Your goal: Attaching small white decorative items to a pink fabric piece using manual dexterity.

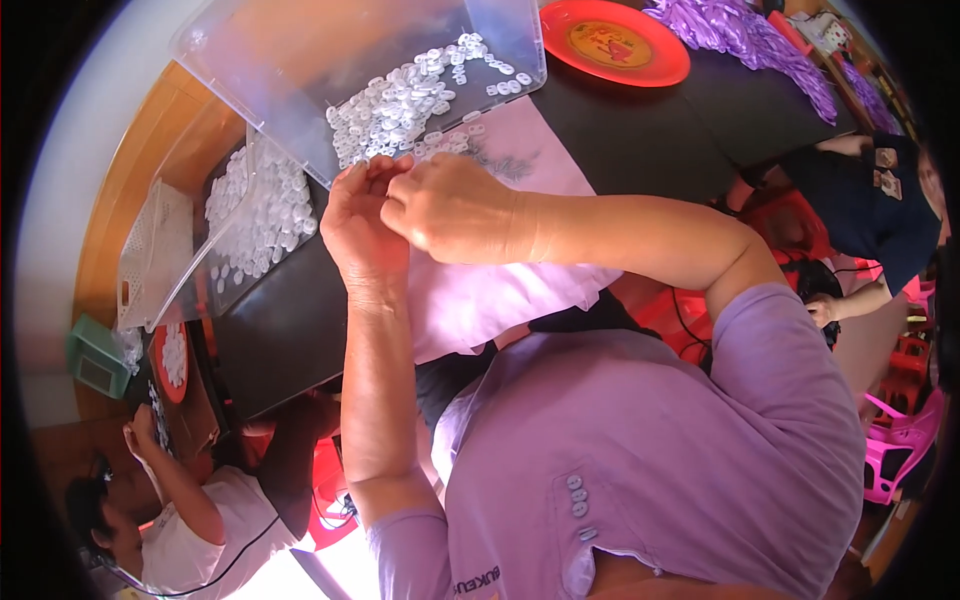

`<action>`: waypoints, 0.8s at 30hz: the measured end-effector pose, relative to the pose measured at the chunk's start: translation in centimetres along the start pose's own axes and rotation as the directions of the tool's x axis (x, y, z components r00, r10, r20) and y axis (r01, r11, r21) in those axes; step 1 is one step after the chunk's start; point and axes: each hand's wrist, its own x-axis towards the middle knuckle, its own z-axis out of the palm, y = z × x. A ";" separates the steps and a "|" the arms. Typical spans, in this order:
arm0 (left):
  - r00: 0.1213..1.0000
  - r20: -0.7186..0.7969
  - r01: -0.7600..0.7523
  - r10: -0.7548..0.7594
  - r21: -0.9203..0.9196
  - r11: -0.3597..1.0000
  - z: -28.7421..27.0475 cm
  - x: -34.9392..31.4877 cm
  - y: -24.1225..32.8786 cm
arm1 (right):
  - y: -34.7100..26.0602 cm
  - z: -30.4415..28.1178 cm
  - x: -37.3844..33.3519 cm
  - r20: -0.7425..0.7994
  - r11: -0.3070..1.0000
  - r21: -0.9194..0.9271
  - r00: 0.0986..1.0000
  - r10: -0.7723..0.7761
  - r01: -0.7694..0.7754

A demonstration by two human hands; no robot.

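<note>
My left hand (365, 220) is held up with its fingers curled, just in front of a clear plastic bin (235, 95). My right hand (455, 205) is closed against it, thumb and fingers pinched together at the left fingertips. Whatever they hold there is hidden or too small to make out. Beyond the fingers, a heap of small white oval pieces (395, 112) lies in the bin, some of them in short rows. A pink cloth (545, 155) with a grey printed pattern runs from the bin's edge, beneath my hands, towards my lap.
Left of me a second clear bin (213, 240) holds more white pieces (265, 205). A red plate (665, 62) and purple ribbon-like strands (755, 45) lie on the dark table (640, 135). Other people (205, 515) sit at left and right. Pink chair (915, 440) at right.
</note>
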 end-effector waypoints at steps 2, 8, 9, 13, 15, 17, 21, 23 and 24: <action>0.997 -0.031 -0.069 0.071 0.064 0.996 -0.3 0.2 -0.1 | 0.6 -0.3 0.2 -0.078 0.979 0.159 0.987 0.143 -0.130; 0.958 -0.060 -0.242 0.280 0.352 0.904 2.3 -1.5 -0.2 | 5.2 -2.8 0.8 0.405 0.140 0.784 0.670 0.622 -0.605; 0.947 -0.047 -0.271 0.317 0.410 0.871 2.2 -1.6 -0.3 | 5.0 -3.1 1.0 0.486 -0.015 0.790 0.612 0.624 -0.612; 0.945 -0.004 -0.280 0.327 0.503 0.818 2.8 -1.8 -0.4 | 5.2 -3.4 1.0 0.538 -0.128 0.790 0.580 0.612 -0.599; 0.951 0.000 -0.268 0.310 0.502 0.822 2.7 -1.8 -0.5 | 5.1 -3.5 0.9 0.544 -0.136 0.789 0.579 0.608 -0.599; 0.956 0.004 -0.255 0.292 0.500 0.828 2.7 -1.8 -0.6 | 5.1 -3.4 0.9 0.549 -0.144 0.788 0.576 0.605 -0.599; 0.966 0.000 -0.224 0.259 0.497 0.838 2.8 -1.9 -0.5 | 5.3 -3.2 0.8 0.544 -0.166 0.801 0.584 0.603 -0.575; 0.969 -0.009 -0.210 0.247 0.499 0.841 2.8 -1.9 -0.5 | 5.3 -3.2 0.8 0.542 -0.168 0.806 0.592 0.596 -0.568; 0.969 -0.009 -0.207 0.245 0.504 0.839 2.8 -1.9 -0.4 | 5.2 -3.3 0.9 0.538 -0.151 0.804 0.596 0.596 -0.575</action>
